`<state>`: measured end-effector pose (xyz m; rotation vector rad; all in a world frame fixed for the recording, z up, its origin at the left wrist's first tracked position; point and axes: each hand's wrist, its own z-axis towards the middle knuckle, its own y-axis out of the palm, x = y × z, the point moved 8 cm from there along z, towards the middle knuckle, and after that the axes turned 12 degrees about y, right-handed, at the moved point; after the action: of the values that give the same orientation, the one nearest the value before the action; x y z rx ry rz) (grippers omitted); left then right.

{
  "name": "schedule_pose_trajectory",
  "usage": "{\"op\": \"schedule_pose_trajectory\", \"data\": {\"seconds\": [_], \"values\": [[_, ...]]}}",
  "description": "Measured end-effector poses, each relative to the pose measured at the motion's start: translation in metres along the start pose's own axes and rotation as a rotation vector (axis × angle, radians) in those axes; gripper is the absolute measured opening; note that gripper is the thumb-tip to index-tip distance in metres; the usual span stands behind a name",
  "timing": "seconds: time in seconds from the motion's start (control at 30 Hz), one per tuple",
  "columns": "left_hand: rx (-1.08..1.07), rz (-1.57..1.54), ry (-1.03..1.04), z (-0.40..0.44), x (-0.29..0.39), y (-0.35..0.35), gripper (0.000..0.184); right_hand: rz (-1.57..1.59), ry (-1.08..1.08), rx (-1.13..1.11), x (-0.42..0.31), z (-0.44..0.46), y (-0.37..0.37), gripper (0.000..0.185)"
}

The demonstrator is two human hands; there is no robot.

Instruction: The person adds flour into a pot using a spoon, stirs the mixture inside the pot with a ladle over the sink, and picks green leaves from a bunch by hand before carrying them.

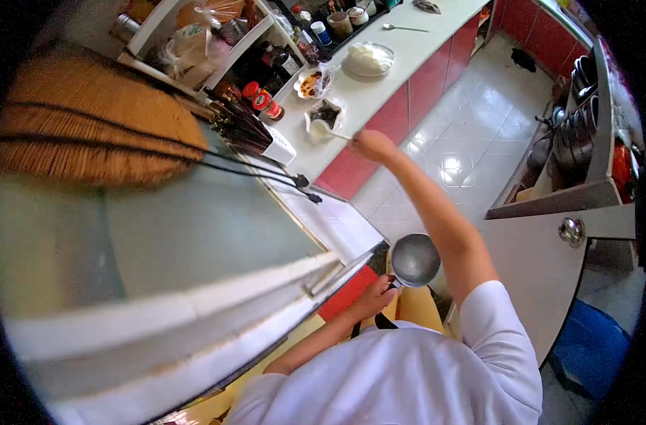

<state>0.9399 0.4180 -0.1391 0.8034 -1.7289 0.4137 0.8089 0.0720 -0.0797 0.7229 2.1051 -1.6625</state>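
My right hand (374, 146) reaches out to the counter, closed on the handle of a pale spoon (321, 129). The spoon's head is at the near edge of a small scalloped white bowl (340, 122) with dark contents (325, 113); whether it touches them I cannot tell. Low in front of my body, my left hand (372, 296) is wrapped round the short handle of a grey metal saucepan (416, 261), whose round inside faces up. Another small bowl (310, 83) with reddish-brown food stands just beyond the dark one.
On the counter (415, 60) are a plastic-covered dish (369, 59), another spoon (406, 28), red-lidded jars (267, 104) and a white chopstick holder (280, 147). A straw broom (99, 117) lies at left. Pans fill the rack (603, 185) at right, beside an open white door (532, 265).
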Motion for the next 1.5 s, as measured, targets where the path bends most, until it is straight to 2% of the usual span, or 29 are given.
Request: {"op": "schedule_pose_trajectory", "data": {"seconds": [0.07,0.13,0.17,0.2,0.27,0.37,0.4,0.43,0.47,0.53,0.57,0.6,0.67,0.73,0.8,0.83,0.87,0.93,1.0,1.07,1.1,1.13,1.2,1.23,1.33,1.4,1.5], "values": [[0.088,-0.026,0.051,-0.014,-0.007,0.005,0.036,0.18,0.069,0.016,0.038,-0.047,-0.023,0.034],[0.091,-0.114,0.061,-0.029,-0.01,0.016,0.034,0.688,0.211,-0.164,0.074,-0.097,-0.024,0.034],[0.136,-0.144,0.188,-0.036,-0.004,0.021,0.031,0.726,0.257,-0.135,0.091,-0.119,-0.025,0.032],[0.171,-0.155,0.201,-0.049,0.003,0.026,0.031,0.765,0.302,-0.106,0.107,-0.14,-0.024,0.03],[0.151,-0.271,0.036,-0.077,0.015,0.038,0.028,0.87,0.325,-0.049,0.125,-0.182,-0.024,0.028],[0.187,-0.217,0.017,-0.121,0.034,0.049,0.026,0.904,0.409,-0.024,0.15,-0.237,-0.003,0.035],[0.191,-0.218,-0.009,-0.136,0.037,0.053,0.026,0.91,0.349,-0.039,0.15,-0.261,0.002,0.033],[0.235,-0.254,0.02,-0.153,0.043,0.055,0.021,0.816,0.52,-0.034,0.17,-0.272,0.023,0.033],[0.297,-0.27,0.043,-0.168,0.034,0.054,0.021,0.81,0.402,-0.026,0.172,-0.292,0.033,0.03],[0.294,-0.396,0.105,-0.195,0.011,0.062,0.024,0.863,0.548,-0.12,0.213,-0.315,0.087,0.025],[0.287,-0.281,0.096,-0.209,0.005,0.06,0.024,0.846,0.494,-0.158,0.21,-0.335,0.101,0.026],[0.35,-0.287,0.125,-0.228,0.009,0.056,0.024,0.965,0.544,-0.19,0.235,-0.345,0.134,0.025],[0.395,-0.214,0.139,-0.269,0.03,0.057,0.022,0.781,0.617,-0.388,0.219,-0.383,0.166,0.024],[0.486,-0.272,0.218,-0.311,0.021,0.055,0.023,0.565,0.639,-0.5,0.181,-0.419,0.19,0.028],[0.594,-0.183,0.273,-0.346,-0.01,0.053,0.033,0.488,0.707,-0.634,0.171,-0.44,0.228,0.031],[0.613,-0.165,0.238,-0.371,-0.023,0.047,0.04,0.434,0.641,-0.659,0.15,-0.445,0.25,0.032],[0.647,-0.178,0.248,-0.397,-0.028,0.045,0.04,0.373,0.589,-0.693,0.13,-0.455,0.268,0.033],[0.843,-0.216,0.25,-0.435,-0.012,0.044,0.04,0.265,0.606,-0.768,0.091,-0.458,0.289,0.032],[0.932,-0.176,0.297,-0.505,-0.005,0.042,0.04,0.341,0.437,-0.771,0.011,-0.483,0.311,0.03],[1.068,-0.037,0.147,-0.576,-0.033,0.032,0.041,0.366,0.239,-0.761,-0.081,-0.515,0.33,0.034],[1.101,-0.318,0.302,-0.598,-0.038,0.035,0.038,0.345,0.199,-0.775,-0.106,-0.517,0.346,0.034],[1.113,-0.333,0.31,-0.626,-0.046,0.033,0.038,0.326,0.194,-0.78,-0.129,-0.524,0.365,0.034],[1.221,-0.343,0.231,-0.683,-0.067,0.027,0.035,0.494,0.123,-0.826,-0.183,-0.535,0.392,0.033],[1.335,-0.358,0.288,-0.704,-0.081,0.021,0.035,0.478,0.115,-0.833,-0.211,-0.543,0.398,0.033],[1.492,-0.363,0.146,-0.774,-0.11,0.02,0.039,0.493,0.041,-0.805,-0.288,-0.562,0.417,0.03],[1.586,-0.419,0.152,-0.816,-0.112,0.018,0.034,0.493,-0.191,-0.731,-0.335,-0.565,0.429,0.028],[1.718,-0.505,0.2,-0.873,-0.132,0.009,0.028,0.426,-0.301,-0.666,-0.411,-0.594,0.431,0.03]]}}
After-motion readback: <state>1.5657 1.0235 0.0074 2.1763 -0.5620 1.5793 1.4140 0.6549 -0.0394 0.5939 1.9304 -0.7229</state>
